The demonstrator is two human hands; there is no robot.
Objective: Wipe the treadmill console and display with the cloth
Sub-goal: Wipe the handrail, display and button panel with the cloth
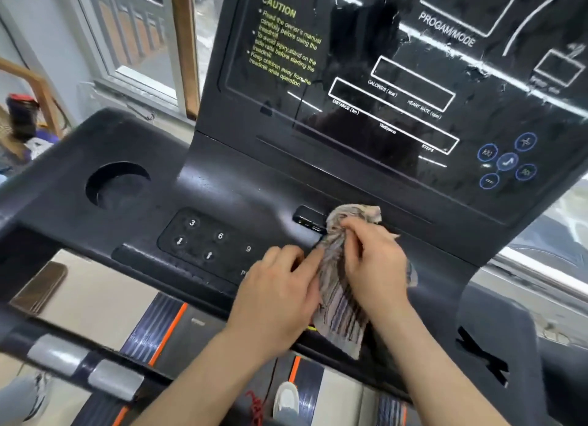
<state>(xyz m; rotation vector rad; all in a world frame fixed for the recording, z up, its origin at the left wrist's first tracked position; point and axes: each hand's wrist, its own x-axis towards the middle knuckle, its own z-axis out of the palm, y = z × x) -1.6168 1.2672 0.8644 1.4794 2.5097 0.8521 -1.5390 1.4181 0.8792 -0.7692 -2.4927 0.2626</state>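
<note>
A striped grey and brown cloth (340, 295) lies crumpled on the lower middle of the black treadmill console (229, 183). My right hand (375, 266) presses on top of the cloth and grips it. At the cloth's left edge my left hand (280, 292) holds it with its fingers against the fabric. The glossy black display (366, 75) rises behind, streaked and smeared, with yellow caution text and white outlined boxes. The cloth's upper end sits just below the display, beside a small port panel (310, 220).
A round cup holder (117, 187) is sunk into the console's left side. A keypad (206, 238) with numbers and arrows lies left of my hands. Blue round buttons (506, 161) sit at the display's lower right. A handrail (79, 365) crosses below left. Windows stand behind.
</note>
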